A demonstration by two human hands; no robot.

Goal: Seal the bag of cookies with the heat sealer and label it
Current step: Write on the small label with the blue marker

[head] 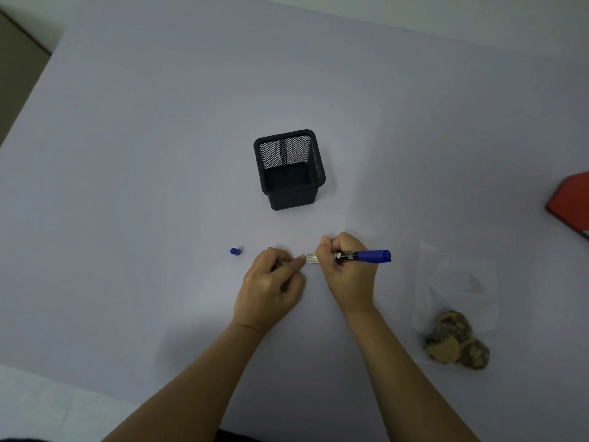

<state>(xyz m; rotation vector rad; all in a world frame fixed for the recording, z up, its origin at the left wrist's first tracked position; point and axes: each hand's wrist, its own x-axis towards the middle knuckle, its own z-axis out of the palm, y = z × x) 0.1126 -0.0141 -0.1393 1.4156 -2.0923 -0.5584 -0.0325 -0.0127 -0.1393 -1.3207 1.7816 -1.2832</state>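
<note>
Labelling is where we judge the work to stand: our right hand (345,272) has its fingers wrapped round a blue marker (363,256), the tip down at a small label (311,258) lying on the bench (159,154), while our left hand (271,288) steadies that label with one fingertip pressed on its left end and the other fingers curled loosely under. The marker's cap (235,251) sits alone on the bench, left of the left hand. Beyond our hands stands a black mesh pen holder (290,169), with nothing visible inside. The bag of cookies (459,314) lies well apart to the right, clear plastic with the cookies bunched at its near end; whether its far edge is already sealed we cannot tell, the film being too faint to read. A red object (570,202) shows at the right edge, cut off, and we cannot say whether it is the heat sealer. What remains, we think, is to finish writing and stick the label onto the bag.
</note>
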